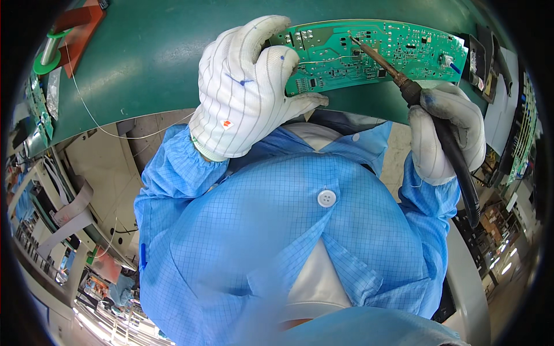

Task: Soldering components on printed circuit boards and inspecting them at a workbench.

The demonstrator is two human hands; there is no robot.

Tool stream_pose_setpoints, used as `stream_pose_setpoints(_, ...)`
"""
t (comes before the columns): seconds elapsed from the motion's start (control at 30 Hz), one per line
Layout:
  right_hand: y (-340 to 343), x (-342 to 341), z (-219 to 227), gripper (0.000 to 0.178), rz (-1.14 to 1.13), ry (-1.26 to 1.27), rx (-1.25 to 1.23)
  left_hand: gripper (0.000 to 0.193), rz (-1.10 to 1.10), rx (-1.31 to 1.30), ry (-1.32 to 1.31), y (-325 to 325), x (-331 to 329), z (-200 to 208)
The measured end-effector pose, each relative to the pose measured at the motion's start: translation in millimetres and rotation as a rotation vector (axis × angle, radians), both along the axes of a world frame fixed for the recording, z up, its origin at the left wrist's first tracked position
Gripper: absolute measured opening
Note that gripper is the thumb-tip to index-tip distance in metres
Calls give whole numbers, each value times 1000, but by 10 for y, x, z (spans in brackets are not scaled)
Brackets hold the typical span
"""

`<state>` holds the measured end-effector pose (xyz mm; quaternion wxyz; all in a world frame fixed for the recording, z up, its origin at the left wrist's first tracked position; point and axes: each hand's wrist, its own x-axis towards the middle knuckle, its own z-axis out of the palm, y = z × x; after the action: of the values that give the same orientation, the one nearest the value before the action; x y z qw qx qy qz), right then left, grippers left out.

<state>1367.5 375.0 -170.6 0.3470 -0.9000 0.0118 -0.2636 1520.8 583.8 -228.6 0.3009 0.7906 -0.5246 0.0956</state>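
A long green circuit board (398, 49) lies on the green bench top, its face crowded with small parts. My left hand (245, 86), in a white striped glove, is at the board's left end, with its thumb by the near edge. Thin solder wire (326, 61) comes out between its closed fingers and reaches across the board. My gloved right hand (447, 132) grips a soldering iron (411, 89) by its dark handle. The iron's tip points at the upper middle of the board, beyond the wire's end; whether it touches cannot be seen.
A solder spool (47, 55) on a red stand is at the far left; its wire sags past the bench's near edge to my left hand. A dark tray (480, 63) sits right of the board. More circuit boards (524, 135) are at the right rim.
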Motion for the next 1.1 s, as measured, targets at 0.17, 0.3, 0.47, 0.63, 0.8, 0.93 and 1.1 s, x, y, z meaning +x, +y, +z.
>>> stream_pose_setpoints(0.17,37,18,90,26,-56,42,54,64,-8,5,17,-36,9,37)
stream_pose_setpoints(0.3,-14,-39,79,26,-54,32,121,58,-3,-15,34,-43,3,31)
stream_pose_setpoints(0.47,-132,-331,77,18,-377,-64,212,61,-29,-54,21,-106,-1,73)
stream_pose_setpoints(0.63,-579,-546,165,18,-878,-244,321,59,61,-30,15,-121,-76,84)
stream_pose_setpoints(0.8,-1188,-821,314,26,-1019,-447,303,66,114,-30,-50,-15,-122,157)
stream_pose_setpoints(0.93,-1585,-781,297,28,-964,-195,232,58,238,-138,80,300,-271,188)
stream_pose_setpoints(1.1,-2466,-770,-233,41,-1197,451,-663,39,249,-613,602,700,-617,-84)
